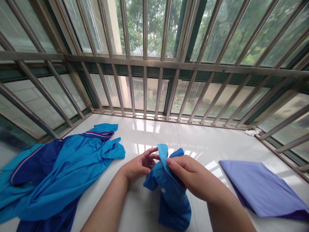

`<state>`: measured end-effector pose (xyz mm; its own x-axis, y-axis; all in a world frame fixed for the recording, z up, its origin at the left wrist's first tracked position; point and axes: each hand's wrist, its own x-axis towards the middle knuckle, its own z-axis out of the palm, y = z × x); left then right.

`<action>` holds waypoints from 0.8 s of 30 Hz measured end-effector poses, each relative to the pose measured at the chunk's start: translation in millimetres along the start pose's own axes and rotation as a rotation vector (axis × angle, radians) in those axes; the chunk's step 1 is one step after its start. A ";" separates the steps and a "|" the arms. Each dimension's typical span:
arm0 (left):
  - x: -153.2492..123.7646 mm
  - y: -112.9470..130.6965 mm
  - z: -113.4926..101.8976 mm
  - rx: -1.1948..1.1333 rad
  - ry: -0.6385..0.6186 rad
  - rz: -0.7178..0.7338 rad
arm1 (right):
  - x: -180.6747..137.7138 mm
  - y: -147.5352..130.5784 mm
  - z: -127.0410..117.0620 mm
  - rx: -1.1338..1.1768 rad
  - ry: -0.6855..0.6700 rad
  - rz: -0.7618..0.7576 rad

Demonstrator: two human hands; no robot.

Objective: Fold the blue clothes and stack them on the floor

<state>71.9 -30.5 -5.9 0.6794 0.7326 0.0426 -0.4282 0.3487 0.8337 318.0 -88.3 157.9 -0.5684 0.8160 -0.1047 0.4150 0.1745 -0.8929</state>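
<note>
Right hand (pixel 193 180) fingers (pixel 172 162) pinched closed on the upper edge of the small blue garment (pixel 172 193) — thumb on top, cloth trapped beneath. Left hand (pixel 138 165) fingers (pixel 154 157) curled round the same edge from the other side, tips touching the fabric at the collar strip; looks like a light grip, though how firmly it's closed I can't tell.

Garment sits partly bunched on the white tiled window ledge (pixel 217 141), directly between the two forearms, top edge lifted off the surface, lower part resting on it. A small white button shows on the front.

Handling, my read: thin knit or woven cloth, light, fully limp — no stiffness, so it droops wherever unsupported. Not fragile. The glossy ledge probably lets it slide easily. Best hold is along the collar or a seamed edge, two points spread apart; a single pinch mid-panel would just bunch it.

Outward: pile of blue and turquoise clothes (pixel 55 174) well apart to the left, loose and crumpled. Folded lilac cloth (pixel 260 187) to the right, flat, near the right forearm but not touching. Metal window bars (pixel 145 64) enclose the far side.
</note>
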 end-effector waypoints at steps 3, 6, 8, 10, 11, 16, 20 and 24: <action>0.9 -1.8 1.6 0.003 0.040 -0.015 | 2.5 -1.5 10.5 -0.198 -0.037 0.008; 0.6 -0.5 3.3 0.010 0.050 -0.086 | 6.4 0.0 23.7 -0.342 -0.153 -0.017; 0.4 -0.1 4.1 0.045 0.071 -0.120 | 9.9 1.3 32.0 -0.387 -0.199 -0.024; 0.1 -0.6 3.5 0.111 0.096 -0.122 | 13.4 2.8 37.0 -0.386 -0.200 -0.023; -0.2 -0.9 2.3 0.134 0.118 -0.108 | 15.1 4.0 37.5 -0.366 -0.187 -0.018; -2.9 2.4 -12.9 -0.092 0.321 0.198 | 22.6 22.2 16.5 -0.058 0.247 0.037; -1.1 11.6 -31.8 -0.358 0.530 0.543 | 24.1 36.7 -14.3 0.427 1.088 -0.106; 4.7 19.6 -40.9 -0.433 0.727 0.584 | 17.9 22.7 -33.1 0.662 1.449 -0.441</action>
<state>42.3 3.7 -11.9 -0.1671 0.9822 -0.0856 -0.8522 -0.1003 0.5135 340.7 -51.4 150.2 0.6984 0.6394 0.3217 -0.1595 0.5772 -0.8009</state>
